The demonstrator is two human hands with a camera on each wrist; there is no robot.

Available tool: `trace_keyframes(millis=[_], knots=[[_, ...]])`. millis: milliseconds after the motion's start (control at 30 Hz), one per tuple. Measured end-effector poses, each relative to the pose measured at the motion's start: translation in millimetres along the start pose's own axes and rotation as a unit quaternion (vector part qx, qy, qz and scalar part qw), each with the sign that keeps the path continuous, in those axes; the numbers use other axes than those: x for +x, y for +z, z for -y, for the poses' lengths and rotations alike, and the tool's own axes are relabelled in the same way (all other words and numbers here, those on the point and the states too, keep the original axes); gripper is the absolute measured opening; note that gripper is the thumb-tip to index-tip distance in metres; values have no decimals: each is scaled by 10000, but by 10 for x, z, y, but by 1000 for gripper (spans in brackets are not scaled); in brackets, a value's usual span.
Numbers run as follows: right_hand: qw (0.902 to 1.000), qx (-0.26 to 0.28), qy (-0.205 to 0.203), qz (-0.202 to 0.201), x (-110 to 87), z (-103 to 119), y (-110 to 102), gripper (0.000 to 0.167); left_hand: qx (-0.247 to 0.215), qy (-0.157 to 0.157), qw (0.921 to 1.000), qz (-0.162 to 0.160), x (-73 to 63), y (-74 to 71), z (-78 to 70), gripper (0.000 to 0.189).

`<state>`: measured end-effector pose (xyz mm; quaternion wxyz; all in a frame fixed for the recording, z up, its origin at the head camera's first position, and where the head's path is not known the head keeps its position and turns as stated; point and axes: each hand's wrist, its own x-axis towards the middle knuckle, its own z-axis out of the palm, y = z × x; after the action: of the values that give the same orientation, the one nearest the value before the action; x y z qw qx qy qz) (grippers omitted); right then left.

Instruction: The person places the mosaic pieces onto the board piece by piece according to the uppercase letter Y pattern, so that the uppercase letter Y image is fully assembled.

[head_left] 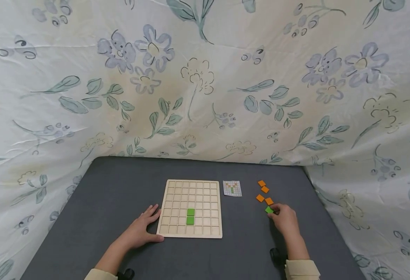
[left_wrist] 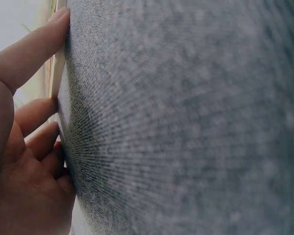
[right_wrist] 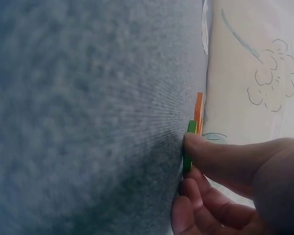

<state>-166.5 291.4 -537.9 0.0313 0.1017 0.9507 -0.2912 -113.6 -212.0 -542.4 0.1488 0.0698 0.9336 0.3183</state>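
A square wooden grid board (head_left: 208, 202) lies on the dark table, with two green tiles (head_left: 190, 220) sitting one above the other in its cells. At its lower left corner my left hand (head_left: 142, 230) touches the edge, thumb at the front and fingers spread along the left side. Off to the right, my right hand (head_left: 285, 220) pinches a loose green tile (head_left: 268, 210) close over the table. The right wrist view shows the thumb (right_wrist: 198, 147) on this green tile's face, with the fingers behind it. Several orange tiles (head_left: 260, 198) lie just beyond that hand.
A small printed card (head_left: 232, 188) with a coloured grid pattern lies between the board and the orange tiles. Floral cloth (head_left: 205, 97) hangs behind the dark grey table (head_left: 127, 186) and along both its sides.
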Motion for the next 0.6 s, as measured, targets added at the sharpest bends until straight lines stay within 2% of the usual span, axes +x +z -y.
trace_keyframes(millis=[200,433,600], knots=[[9996,-91,-270,-79,-40,64,-16,33,11,-1,10000,4,-7,-5,5,104],[9967,-43,-726,-364,-104,173,-17,32,9,-28,10000,38,0,-23,-14,104],[9946,79,-970,-361,-135,298,-11,32,-3,-32,10000,50,-2,-33,-19,105]])
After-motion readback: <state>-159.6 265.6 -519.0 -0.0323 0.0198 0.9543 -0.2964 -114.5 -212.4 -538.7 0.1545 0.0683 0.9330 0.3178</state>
